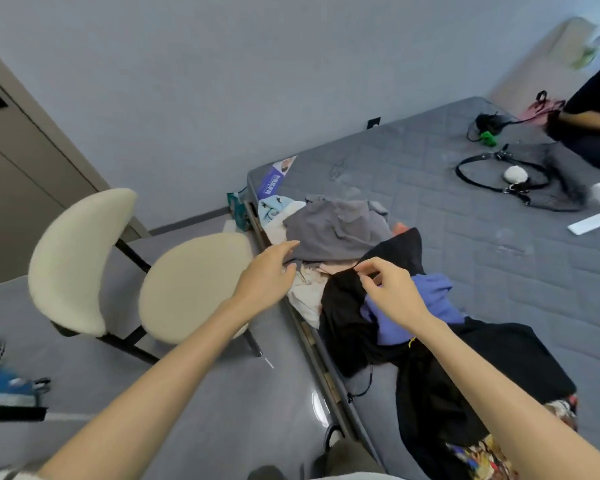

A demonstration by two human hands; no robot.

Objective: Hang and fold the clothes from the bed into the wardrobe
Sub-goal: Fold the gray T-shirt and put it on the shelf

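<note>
Bed edge [326, 372], right hand [392, 292] pinching black garment [343, 317]

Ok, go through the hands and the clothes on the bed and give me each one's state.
black garment, crumpled, unfolded.
grey garment, rumpled, unfolded.
purple garment, bunched on the black garment.
right hand, pinching the black garment's edge.
left hand, open, fingers near the grey garment.
</note>
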